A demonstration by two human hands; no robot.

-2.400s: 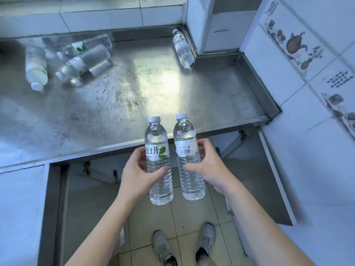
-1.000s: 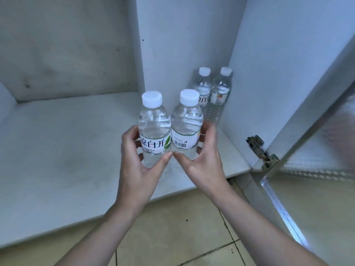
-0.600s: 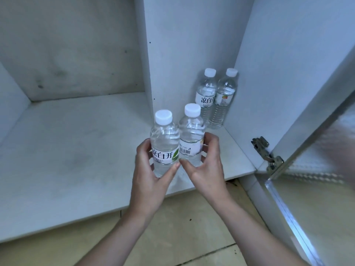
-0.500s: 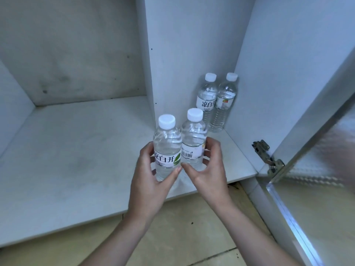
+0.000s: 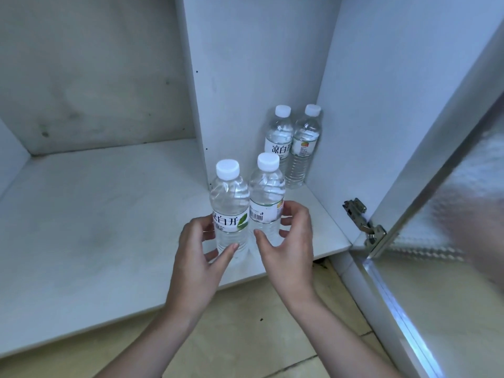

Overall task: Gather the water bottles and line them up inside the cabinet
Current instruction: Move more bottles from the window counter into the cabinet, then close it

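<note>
Change: a moment ago both bottles hung over the steel counter – now they are down at the cabinet shelf (image 5: 95, 227), near its front edge, so this pair is all but placed.
Left hand (image 5: 199, 257): curled round the left bottle (image 5: 230, 211), thumb on its ribbed lower body.
Left bottle: upright, clear ribbed plastic, white cap, leaf label; whether its base touches the shelf I cannot tell.
Right bottle (image 5: 266, 197): upright, touching the left one, barcode label.
Right hand (image 5: 286, 241): fingers wrapped behind the right bottle, gripping it.
Far pair (image 5: 293, 143): two like bottles upright in the far right corner – the row to extend.
Door (image 5: 447, 214): open at right, frosted panel, metal hinge.
</note>
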